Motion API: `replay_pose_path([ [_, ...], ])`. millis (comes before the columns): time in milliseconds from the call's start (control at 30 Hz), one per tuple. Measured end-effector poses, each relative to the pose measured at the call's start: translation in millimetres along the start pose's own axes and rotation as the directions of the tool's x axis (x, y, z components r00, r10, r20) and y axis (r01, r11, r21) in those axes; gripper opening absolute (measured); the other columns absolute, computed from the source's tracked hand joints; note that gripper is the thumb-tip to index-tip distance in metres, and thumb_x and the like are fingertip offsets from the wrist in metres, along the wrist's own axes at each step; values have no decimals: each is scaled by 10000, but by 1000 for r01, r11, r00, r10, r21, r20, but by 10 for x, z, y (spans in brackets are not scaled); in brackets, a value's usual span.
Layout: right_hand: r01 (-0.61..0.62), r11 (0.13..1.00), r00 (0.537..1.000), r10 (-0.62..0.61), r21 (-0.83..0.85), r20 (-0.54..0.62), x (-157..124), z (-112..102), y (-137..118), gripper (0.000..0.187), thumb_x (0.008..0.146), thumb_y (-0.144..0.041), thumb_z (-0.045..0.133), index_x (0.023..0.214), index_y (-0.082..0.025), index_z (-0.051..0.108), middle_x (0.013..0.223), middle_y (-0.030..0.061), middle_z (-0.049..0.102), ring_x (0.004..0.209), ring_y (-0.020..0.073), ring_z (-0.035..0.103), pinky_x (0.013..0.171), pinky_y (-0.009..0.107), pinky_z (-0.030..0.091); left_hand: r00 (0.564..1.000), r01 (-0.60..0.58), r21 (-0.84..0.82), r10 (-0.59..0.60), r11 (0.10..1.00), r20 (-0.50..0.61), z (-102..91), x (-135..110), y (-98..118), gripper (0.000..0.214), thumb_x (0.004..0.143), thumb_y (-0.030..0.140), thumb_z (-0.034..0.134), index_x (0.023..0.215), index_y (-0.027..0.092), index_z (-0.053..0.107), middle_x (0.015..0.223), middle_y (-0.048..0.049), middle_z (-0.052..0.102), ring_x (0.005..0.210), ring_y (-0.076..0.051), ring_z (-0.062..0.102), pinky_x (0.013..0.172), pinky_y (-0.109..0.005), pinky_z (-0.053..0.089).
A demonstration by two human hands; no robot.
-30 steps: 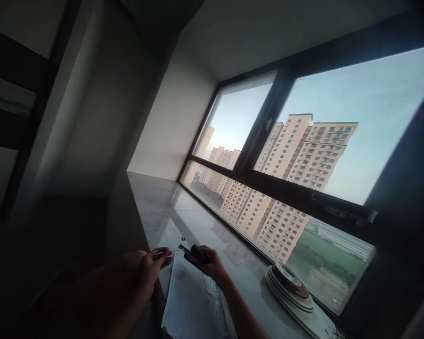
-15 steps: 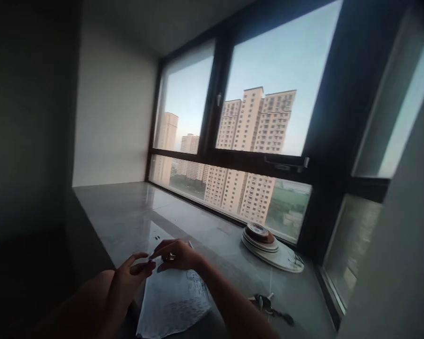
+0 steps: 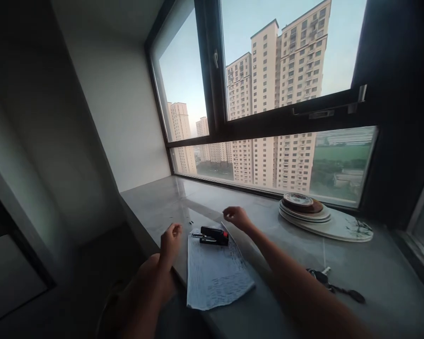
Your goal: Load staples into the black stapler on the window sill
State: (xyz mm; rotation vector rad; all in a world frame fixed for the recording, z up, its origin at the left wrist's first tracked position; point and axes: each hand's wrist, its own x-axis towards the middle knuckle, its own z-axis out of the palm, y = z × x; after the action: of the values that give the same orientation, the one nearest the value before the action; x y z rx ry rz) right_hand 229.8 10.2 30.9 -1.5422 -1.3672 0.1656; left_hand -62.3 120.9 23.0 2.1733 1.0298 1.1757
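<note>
A black stapler (image 3: 214, 236) with a red patch at its right end lies on sheets of paper (image 3: 217, 282) covered in writing. A thin metal part juts from its left end. My left hand (image 3: 171, 239) is left of the stapler, just off the paper's edge, its fingers curled together. My right hand (image 3: 237, 216) is beyond the stapler to the right, its fingers pinched. Whatever either hand may hold is too small or hidden to make out. Small dark bits (image 3: 191, 222) lie on the sill between the hands.
The stone windowsill (image 3: 155, 197) runs along the windows. A stack of plates and trays (image 3: 304, 212) stands by the glass at the right. Keys with a dark fob (image 3: 321, 278) lie near my right forearm. A wall (image 3: 127, 108) closes the left end.
My hands were together over the paper's upper end; now they are apart, left hand to the left, right hand to the right. The stapler shows fully between them. The view has shifted.
</note>
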Motion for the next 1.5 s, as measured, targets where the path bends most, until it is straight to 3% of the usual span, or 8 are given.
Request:
replay_pose_path([
  [200,-104,977,993,112,-187,29,-144,-7,468,238,724,-191,662,923,-146,784,849,95,744,739,204,662,726,298,496,975,-125,118,100,985,200,474,479,-233,392,823,116,507,1181,165,660,1367,-99,603,1295,-208,525,1102,-356,381],
  [333,-82,957,995,93,-278,24,-105,86,463,284,751,-195,654,1003,-143,775,904,103,702,840,223,636,816,311,464,944,-164,158,109,974,310,601,520,-330,393,804,25,491,1083,174,725,1273,-90,675,1202,-186,598,1056,-302,409],
  [633,88,953,989,-49,-291,139,-110,174,446,217,807,-126,580,889,-193,770,1013,88,670,995,216,577,899,285,436,987,-94,241,58,966,152,334,381,-447,244,840,147,536,936,182,757,998,-104,761,977,-233,685,890,-302,477],
  [867,165,960,981,-136,-226,137,-111,121,227,245,834,-161,583,1027,-189,732,1100,91,664,963,204,606,897,322,470,998,42,-125,-47,991,-37,183,150,-547,451,874,447,480,1102,140,719,766,-65,740,685,-193,688,640,-279,526],
  [1000,253,959,905,-282,128,319,-171,64,-131,305,944,-390,507,1042,-188,713,1048,70,679,911,192,629,793,300,495,987,126,-429,-157,895,-37,138,-8,-530,556,710,506,678,1076,89,723,782,-90,748,704,-213,701,638,-296,546],
  [1100,290,934,824,-354,208,442,-242,130,-384,405,830,-448,671,1155,-206,665,1146,64,659,965,207,621,800,298,498,985,116,-541,-166,833,-43,98,-130,-447,597,698,500,709,1128,86,694,829,-103,759,751,-226,713,665,-313,563],
  [1300,320,945,869,-319,63,379,-397,452,-607,413,777,-254,715,1176,-233,611,989,10,711,834,178,646,776,292,503,1000,16,-462,-11,887,14,84,-364,-195,305,789,395,668,988,175,736,954,-83,774,908,-248,722,834,-352,561],
  [1500,335,933,860,-360,130,362,-485,609,-629,430,800,-277,712,1221,-236,633,1069,39,727,935,228,684,844,335,528,973,-195,-240,218,951,74,180,-466,-97,218,812,180,593,916,251,770,946,-35,762,935,-215,691,871,-320,509],
])
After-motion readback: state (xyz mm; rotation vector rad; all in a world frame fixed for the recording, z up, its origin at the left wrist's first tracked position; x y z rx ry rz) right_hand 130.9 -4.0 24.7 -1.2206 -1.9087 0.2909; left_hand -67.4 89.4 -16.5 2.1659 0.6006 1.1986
